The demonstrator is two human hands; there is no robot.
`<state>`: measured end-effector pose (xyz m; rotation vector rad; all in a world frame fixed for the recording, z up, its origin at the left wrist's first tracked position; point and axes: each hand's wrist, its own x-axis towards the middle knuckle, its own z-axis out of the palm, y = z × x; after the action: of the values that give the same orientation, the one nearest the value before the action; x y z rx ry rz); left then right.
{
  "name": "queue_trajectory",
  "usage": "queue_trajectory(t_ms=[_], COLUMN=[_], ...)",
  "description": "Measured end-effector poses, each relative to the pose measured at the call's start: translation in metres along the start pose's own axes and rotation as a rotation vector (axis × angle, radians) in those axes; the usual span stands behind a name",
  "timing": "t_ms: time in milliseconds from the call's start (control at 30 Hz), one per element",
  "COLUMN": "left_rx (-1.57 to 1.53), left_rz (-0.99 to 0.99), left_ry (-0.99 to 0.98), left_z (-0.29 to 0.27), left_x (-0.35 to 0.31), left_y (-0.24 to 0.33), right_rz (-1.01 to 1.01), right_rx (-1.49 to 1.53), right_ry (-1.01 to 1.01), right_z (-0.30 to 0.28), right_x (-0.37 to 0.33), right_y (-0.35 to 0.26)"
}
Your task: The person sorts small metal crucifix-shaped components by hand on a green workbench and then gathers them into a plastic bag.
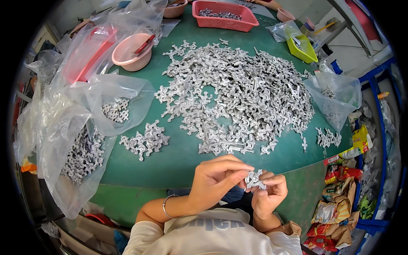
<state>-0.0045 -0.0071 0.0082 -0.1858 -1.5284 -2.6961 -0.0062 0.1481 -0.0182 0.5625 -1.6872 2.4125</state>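
Between my two hands, just over the near edge of the green table, is a small silvery metal casting (255, 180) with several rounded arms. My left hand (219, 180) pinches it from the left with thumb and fingertips. From the right, the closed fingers of my right hand (267, 193) grip the same casting. Beyond them spreads a large heap of similar castings (242, 93). To the left lies a smaller pile (145, 139), and a few more castings (328, 137) lie at the right. Whether it is one casting or two fitted together, I cannot tell.
Clear plastic bags (68, 123) holding castings crowd the left side. A pink bowl (132, 63) with a red-handled tool stands behind them. At the far edge is a red tray (225, 23); a yellow-green basket (304, 49) and a bag (335, 97) are at right, beside blue shelving (384, 127).
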Motion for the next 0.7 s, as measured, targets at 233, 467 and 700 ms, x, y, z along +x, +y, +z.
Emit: queue_trajectory(t_ms=[233, 467, 700], left_rx=[0.068, -0.06, -0.185], left_rz=[0.052, 0.07, -0.059], left_ry=[-0.012, -0.018, 0.017], left_z=[0.0, 0.002, 0.004], left_x=[0.003, 0.004, 0.004], left_y=[-0.004, -0.009, -0.008], right_rz=[-0.07, -0.487, -0.511], right_rx=[-0.12, -0.741, -0.789], right_ry=[0.044, -0.118, -0.19], right_z=[-0.001, -0.004, -0.007], right_x=[0.003, 0.018, 0.016], right_y=[-0.006, -0.021, -0.023])
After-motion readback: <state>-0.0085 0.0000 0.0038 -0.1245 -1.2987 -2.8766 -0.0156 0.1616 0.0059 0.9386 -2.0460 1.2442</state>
